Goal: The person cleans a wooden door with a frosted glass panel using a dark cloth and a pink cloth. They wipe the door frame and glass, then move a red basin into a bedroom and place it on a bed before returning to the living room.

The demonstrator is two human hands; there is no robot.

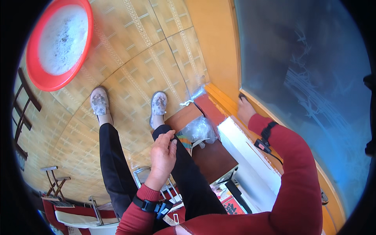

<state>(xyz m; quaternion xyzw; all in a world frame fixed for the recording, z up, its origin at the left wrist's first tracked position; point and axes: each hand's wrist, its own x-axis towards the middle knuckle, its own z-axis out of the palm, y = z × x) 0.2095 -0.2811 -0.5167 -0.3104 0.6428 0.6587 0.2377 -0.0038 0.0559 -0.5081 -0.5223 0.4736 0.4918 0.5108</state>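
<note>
My right hand (245,111) reaches out to the wooden frame (270,113) around a dark glass pane (274,51). Its fingers close on a small dark thing (242,96), pressed to the frame beside the lower corner of the glass; most of it is covered, so its kind does not show. My left hand (163,154) holds nothing and hangs in front of my right knee, fingers loosely stretched. The pane bears an etched bamboo-like pattern (301,86). Black straps circle both wrists.
A red basin (55,83) of foamy water stands on the patterned tile floor (133,74) at the far left. Below my right arm are a clear plastic bag (199,131), a brown cabinet (215,160) and a white ledge (246,145). Wooden stools (56,184) stand at the left.
</note>
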